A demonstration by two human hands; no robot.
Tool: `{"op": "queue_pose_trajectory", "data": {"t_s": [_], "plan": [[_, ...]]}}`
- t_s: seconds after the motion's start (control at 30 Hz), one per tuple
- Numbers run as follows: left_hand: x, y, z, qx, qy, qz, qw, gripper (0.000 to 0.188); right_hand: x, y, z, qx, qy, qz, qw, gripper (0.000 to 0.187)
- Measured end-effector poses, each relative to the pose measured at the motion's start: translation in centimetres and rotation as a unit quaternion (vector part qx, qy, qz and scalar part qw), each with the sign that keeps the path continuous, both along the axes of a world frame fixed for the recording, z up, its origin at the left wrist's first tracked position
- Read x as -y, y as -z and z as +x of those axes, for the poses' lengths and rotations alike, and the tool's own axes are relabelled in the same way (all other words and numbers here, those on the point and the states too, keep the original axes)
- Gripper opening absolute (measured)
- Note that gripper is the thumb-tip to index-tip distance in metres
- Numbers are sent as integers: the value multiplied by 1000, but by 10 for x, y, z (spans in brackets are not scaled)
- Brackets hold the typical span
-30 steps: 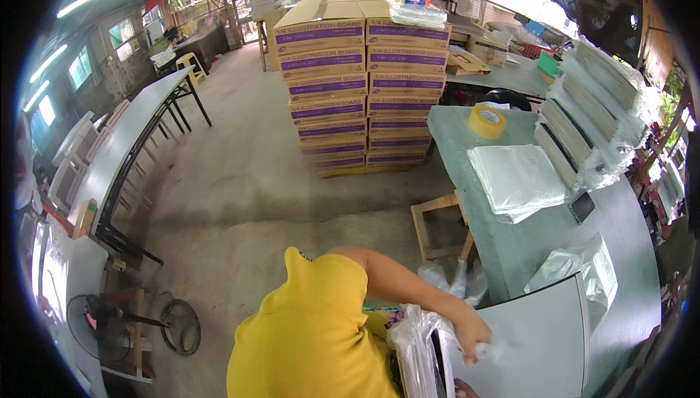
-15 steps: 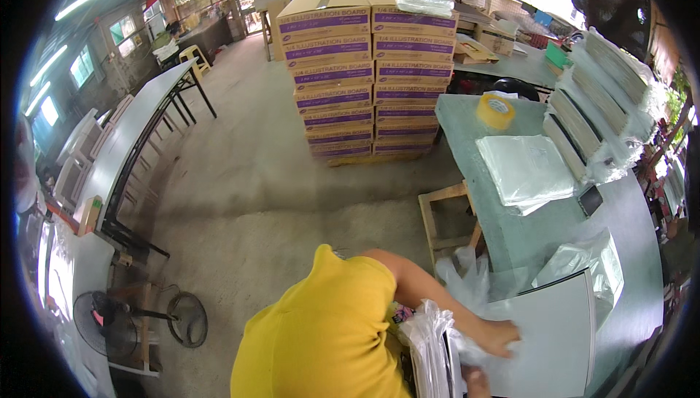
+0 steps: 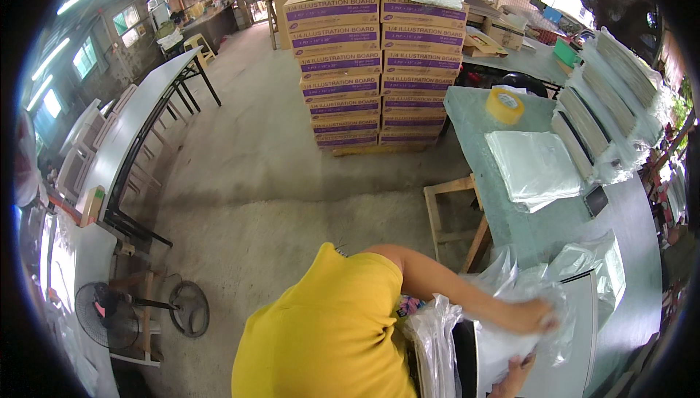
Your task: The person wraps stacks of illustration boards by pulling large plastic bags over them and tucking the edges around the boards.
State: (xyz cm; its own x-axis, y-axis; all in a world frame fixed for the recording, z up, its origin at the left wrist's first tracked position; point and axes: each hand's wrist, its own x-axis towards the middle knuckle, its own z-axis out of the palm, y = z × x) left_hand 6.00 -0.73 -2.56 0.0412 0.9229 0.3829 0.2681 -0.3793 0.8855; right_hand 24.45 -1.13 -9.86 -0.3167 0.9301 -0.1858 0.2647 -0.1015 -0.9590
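Observation:
My left hand (image 3: 538,315), smeared by motion, reaches across from the yellow sleeve (image 3: 321,325) and has its fingers closed on a thin clear plastic bag (image 3: 561,336). Below it, my right hand (image 3: 515,375) comes up from the lower edge, fingers bent against a white board (image 3: 492,347) with a dark edge. What its fingertips touch is partly hidden. Under the bag, another pale, dark-edged board (image 3: 583,310) lies on the table. Upright plastic-wrapped packs (image 3: 435,340) stand left of my hands, close to my body.
The green-topped table (image 3: 503,194) holds yellow tape (image 3: 504,106), flat plastic bags (image 3: 532,168), a phone (image 3: 596,201) and wrapped stacks (image 3: 609,114). A wooden stool (image 3: 445,190) stands beside it. Stacked cartons (image 3: 339,63) rise ahead; a fan (image 3: 109,315) stands left.
My left hand has swung right and slightly up, and the clear plastic has shifted right with it. My right hand shows more, farther right. The view has tilted slightly.

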Motion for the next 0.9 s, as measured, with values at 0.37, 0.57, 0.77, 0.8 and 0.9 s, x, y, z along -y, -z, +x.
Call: {"op": "queue_pose_trajectory", "data": {"t_s": [0.37,0.57,0.77,0.8,0.9], "plan": [[-1,-26,-38,2,235,-117,965,43,21,-54,1,-129,140,-58,980,45],[-14,-30,-13,-176,125,-237,947,50,44,-94,-1,-93,147,51,983,32],[-27,-6,-39,17,100,-262,960,29,60,-106,39,154,268,302,902,20],[-24,-12,-40,3,125,-257,958,28,67,-116,39,191,285,289,894,16],[-20,-28,-27,-146,149,-233,950,33,87,-123,32,21,122,129,984,23]]}}
